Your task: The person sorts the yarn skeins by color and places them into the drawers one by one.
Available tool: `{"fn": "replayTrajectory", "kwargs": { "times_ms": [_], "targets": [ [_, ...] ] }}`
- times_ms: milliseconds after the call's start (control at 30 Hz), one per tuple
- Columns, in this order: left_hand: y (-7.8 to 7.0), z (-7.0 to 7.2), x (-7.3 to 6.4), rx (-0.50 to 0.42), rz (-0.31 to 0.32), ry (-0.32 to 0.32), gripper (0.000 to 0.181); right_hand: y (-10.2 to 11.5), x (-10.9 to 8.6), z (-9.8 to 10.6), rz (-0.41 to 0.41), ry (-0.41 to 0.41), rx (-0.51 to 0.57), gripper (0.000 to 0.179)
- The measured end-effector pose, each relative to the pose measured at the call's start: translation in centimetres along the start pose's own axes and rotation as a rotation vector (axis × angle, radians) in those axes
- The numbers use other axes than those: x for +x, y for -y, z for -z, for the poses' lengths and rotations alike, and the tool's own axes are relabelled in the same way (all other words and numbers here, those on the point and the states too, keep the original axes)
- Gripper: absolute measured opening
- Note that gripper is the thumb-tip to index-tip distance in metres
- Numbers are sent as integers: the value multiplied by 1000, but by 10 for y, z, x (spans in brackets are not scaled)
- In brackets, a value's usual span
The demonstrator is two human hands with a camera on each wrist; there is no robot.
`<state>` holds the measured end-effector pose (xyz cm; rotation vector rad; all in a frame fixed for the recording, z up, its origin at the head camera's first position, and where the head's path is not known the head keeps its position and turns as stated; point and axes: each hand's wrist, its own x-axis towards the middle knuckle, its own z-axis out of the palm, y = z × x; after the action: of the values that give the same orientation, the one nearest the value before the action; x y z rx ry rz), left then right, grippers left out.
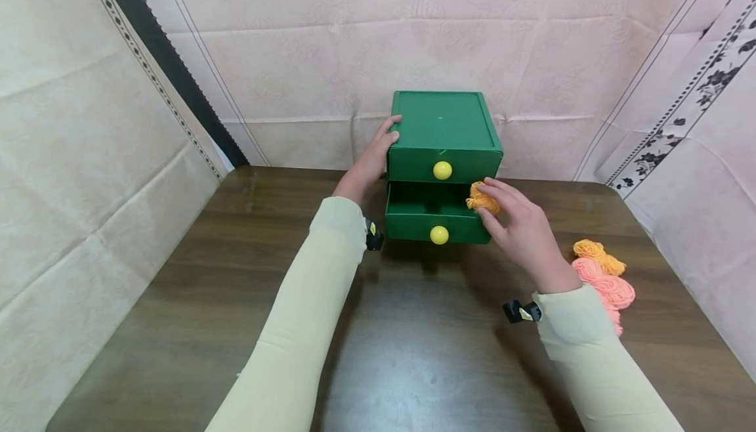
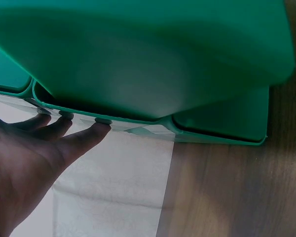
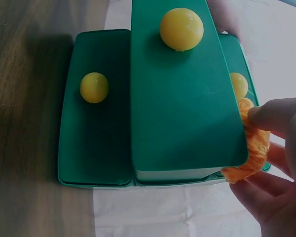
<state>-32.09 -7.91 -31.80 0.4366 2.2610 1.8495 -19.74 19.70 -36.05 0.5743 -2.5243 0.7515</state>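
Orange yarn point(image 1: 485, 198) is pinched in the right hand point(image 1: 525, 235) at the right rim of the pulled-out drawer point(image 1: 407, 227), whose shadowed inside shows from the head view. The right wrist view adds a lower drawer point(image 3: 96, 138) hidden from the head, while the left wrist view catches the left hand point(image 2: 32, 163), cut off by the frame, its extended fingers touching the green cabinet point(image 1: 443, 120); rightward, pink yarn point(image 1: 608, 289) lies partly behind the right sleeve point(image 1: 590, 340).

Smooth beside stringy
At your twelve o'clock, the drawer box point(image 1: 440, 120) looks smooth plastic, its knobs point(image 1: 442, 170) glossy; at two, the yarn point(image 1: 617, 291) looks matt; your wood-grained tabletop point(image 1: 413, 340) shines.
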Motion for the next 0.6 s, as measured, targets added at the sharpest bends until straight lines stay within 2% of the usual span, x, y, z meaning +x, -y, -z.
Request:
{"fn": "replayTrajectory", "kwargs": {
  "times_ms": [133,300,533,600],
  "targets": [
    [-13,-2,-11,18,2,11,50,0,-1,-1,-9,10,3,42],
    [-18,-4,-17,30,5,9,50,0,-2,-2,-7,1,6,41],
    [-14,-3,-13,-10,25,10,49,-2,-3,-2,10,-27,-2,42],
    [-7,-2,-7,-16,15,2,48,-1,-3,-1,8,-28,-2,42]
  ]
}}
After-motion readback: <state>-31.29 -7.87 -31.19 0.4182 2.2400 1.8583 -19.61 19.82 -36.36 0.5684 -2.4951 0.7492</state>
